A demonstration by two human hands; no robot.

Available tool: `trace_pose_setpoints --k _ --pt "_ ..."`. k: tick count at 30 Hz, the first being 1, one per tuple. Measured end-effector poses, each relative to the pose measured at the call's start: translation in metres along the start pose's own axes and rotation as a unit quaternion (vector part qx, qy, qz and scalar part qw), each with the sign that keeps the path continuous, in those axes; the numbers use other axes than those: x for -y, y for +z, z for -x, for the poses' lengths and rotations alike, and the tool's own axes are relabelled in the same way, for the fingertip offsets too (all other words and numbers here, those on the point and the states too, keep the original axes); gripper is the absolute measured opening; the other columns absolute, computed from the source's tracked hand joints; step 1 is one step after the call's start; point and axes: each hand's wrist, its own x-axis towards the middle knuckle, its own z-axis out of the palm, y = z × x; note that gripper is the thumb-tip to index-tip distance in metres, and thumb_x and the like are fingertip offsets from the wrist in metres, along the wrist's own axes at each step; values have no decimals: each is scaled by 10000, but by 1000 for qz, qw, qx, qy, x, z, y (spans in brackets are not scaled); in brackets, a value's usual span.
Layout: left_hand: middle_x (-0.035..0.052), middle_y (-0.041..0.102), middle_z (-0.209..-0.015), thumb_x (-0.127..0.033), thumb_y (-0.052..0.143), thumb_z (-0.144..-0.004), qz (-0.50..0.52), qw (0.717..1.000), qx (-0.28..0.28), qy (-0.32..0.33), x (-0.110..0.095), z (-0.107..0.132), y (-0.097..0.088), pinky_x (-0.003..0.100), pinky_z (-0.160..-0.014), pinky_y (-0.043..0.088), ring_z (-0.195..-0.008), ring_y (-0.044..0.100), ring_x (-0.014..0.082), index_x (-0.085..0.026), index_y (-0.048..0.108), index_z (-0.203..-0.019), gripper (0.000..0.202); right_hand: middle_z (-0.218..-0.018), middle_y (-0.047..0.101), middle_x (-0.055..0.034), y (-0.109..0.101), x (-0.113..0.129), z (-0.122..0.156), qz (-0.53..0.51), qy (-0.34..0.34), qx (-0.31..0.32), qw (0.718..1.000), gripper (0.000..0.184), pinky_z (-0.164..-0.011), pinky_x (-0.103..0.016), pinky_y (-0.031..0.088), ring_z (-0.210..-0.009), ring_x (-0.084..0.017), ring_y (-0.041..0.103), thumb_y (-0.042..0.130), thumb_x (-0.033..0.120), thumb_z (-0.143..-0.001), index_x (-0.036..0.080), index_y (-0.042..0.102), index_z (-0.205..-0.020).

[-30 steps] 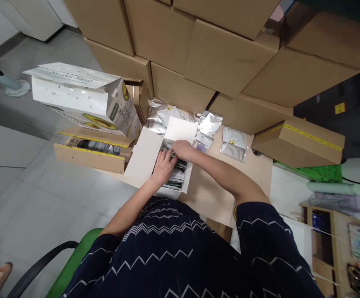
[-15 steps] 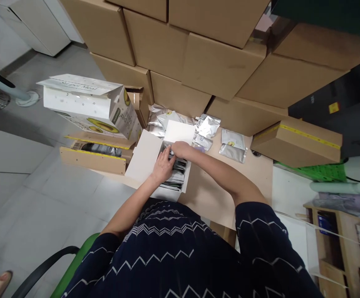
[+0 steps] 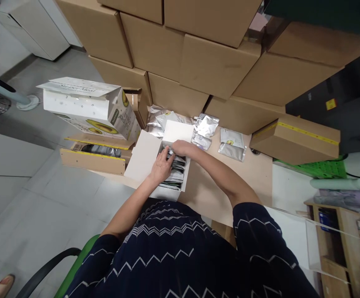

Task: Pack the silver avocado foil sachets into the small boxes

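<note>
Left of the white box (image 3: pixel 166 193), the printed carton (image 3: pixel 82 105) is standing above the brown tray (image 3: pixel 93 164); neither is showing any change. At the far end inside the white box, the left hand (image 3: pixel 161 166) is reaching in with fingers extended and partly spread over the packets (image 3: pixel 175 178); whether it is pinching one, I am unable to tell. A small pale round spot (image 3: pixel 171 152) is now showing a little more plainly between the hands. The right hand (image 3: pixel 181 148) is bending down over the far right corner, its fingertips hiding, so its grip is remaining undetermined. Both hands are staying almost where they were a second ago, so handling is continuing at that end. Beyond and right of the white box, silver pouches (image 3: pixel 207 124) and a flat pouch (image 3: pixel 232 144) are lying undisturbed on the tabletop (image 3: pixel 211 194).
</note>
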Motion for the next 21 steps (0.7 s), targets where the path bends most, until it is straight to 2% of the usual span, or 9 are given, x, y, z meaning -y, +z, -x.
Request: trace_pose_setpoints --k 3,6,9,13,15,17,19,21 --pt "207 351 -1604 -141 551 -887 13 1000 -17 6 -2 15 -2 562 -1185 381 -1492 349 344 -153 525 -1414 528 -1203 723 -174 2 -15 22 -47 5 -47 998 304 -912 -282 510 -1142 -247 683 507 190 -972 101 732 -1155" --pt "191 412 -1572 -132 492 -919 20 999 -26 15 -3 37 -5 559 -1191 384 -1493 353 327 -157 549 -1398 483 -1241 720 -107 16 -31 48 -137 6 -119 983 336 -968 -273 474 -1168 -205 661 466 168 -982 151 714 -1208" --pt "177 499 -1506 -96 461 -915 27 999 -40 25 0 66 -9 530 -1194 401 -1490 366 303 -160 597 -1346 457 -1282 702 -89 43 -40 68 -227 14 -203 953 356 -1016 -291 456 -1196 -197 641 479 171 -965 161 693 -1250" --pt "145 564 -1454 -4 442 -842 29 998 -39 26 10 108 -21 518 -1198 408 -1479 392 275 -194 577 -1386 592 -1256 704 -97 76 -43 79 -306 42 -291 906 339 -1018 -342 481 -1165 -206 649 461 240 -970 173 696 -1205" --pt "136 545 -1484 15 464 -801 13 999 -13 32 15 125 -28 536 -1216 373 -1496 362 281 -215 543 -1432 677 -1214 713 -99 82 -45 77 -351 90 -323 874 336 -994 -365 507 -1102 -209 671 472 281 -961 173 679 -1203" --pt "128 470 -1555 26 484 -769 -10 998 26 51 21 135 -32 549 -1239 317 -1527 291 285 -232 484 -1489 765 -1233 696 -113 81 -47 68 -408 153 -349 830 387 -950 -378 539 -1006 -206 693 530 331 -926 169 634 -1262" --pt "107 377 -1616 42 473 -761 -32 995 56 73 28 141 -32 544 -1251 279 -1547 218 272 -258 410 -1538 835 -1313 647 -139 76 -50 56 -481 197 -358 776 552 -876 -361 578 -915 -185 700 597 361 -876 174 537 -1392" --pt "80 341 -1635 52 445 -787 -46 993 65 88 35 141 -29 518 -1251 278 -1549 198 250 -291 379 -1552 841 -1299 643 -140 71 -54 41 -564 213 -340 721 714 -774 -303 603 -821 -146 691 629 351 -849 171 410 -1504"
